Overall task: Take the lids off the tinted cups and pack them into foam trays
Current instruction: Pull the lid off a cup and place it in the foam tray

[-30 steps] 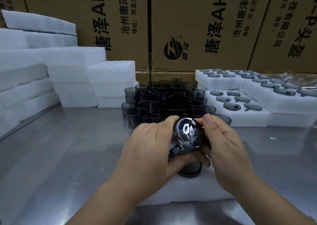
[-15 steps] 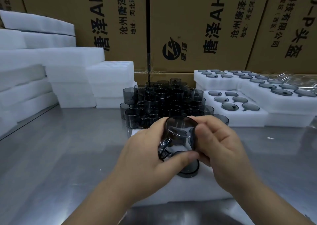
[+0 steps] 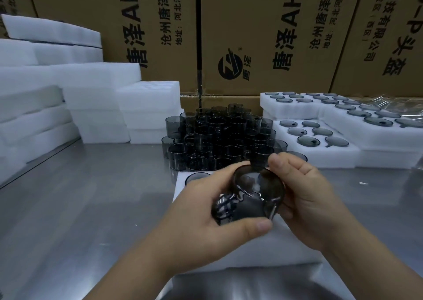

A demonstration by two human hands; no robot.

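A smoky tinted cup [image 3: 256, 192] hangs tilted above a white foam tray [image 3: 251, 251] that lies in front of me. My left hand [image 3: 206, 212] grips the cup from the left, thumb across its lower side. My right hand [image 3: 304, 199] holds its right rim, thumb and forefinger near the top edge. The cup's mouth faces me; shiny crumpled film shows at its lower left. One cup [image 3: 196, 177] sits in the tray's far left pocket. Whether a lid is on the held cup is unclear.
A pile of several tinted cups [image 3: 219, 137] stands behind the tray. At the right, foam trays [image 3: 320, 153] hold grey lids [image 3: 336, 141]. Stacked blank foam blocks [image 3: 91, 98] fill the left side. Cardboard boxes [image 3: 263, 36] wall the back of the steel table [image 3: 80, 203].
The cup has turned from showing its glossy film-covered end to showing its open mouth. My right thumb and fingers have shifted up to the rim, and the film has bunched at the lower left.
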